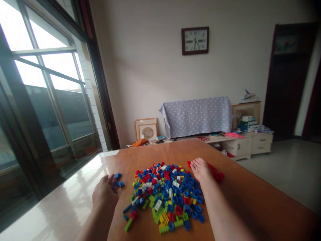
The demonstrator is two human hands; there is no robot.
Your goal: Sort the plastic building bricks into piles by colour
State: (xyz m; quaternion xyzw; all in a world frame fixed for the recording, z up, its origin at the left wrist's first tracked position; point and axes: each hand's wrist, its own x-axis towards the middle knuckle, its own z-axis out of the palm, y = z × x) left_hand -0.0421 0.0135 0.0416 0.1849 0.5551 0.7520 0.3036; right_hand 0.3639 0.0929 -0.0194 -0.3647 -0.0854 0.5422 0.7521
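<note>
A heap of building bricks [168, 194] in blue, red, green, white, yellow and orange lies on the wooden table between my hands. Left of it, my left hand [104, 192] rests beside a few small blue bricks [117, 180]. Its fingers are slightly bent and apart, and part of them is hidden behind the back of the hand. On the heap's right side my right hand [200, 169] is open with the fingers stretched out, nothing in it. Several red bricks [217, 174] lie just to the right of that hand, partly covered by it.
The brown table [147, 154] stretches away, with glare on its left side. Beyond it stands a low white cabinet [243, 147] under a cloth-covered object [198, 117]. Glass windows [60, 87] run along the left. A clock [195, 41] hangs on the wall.
</note>
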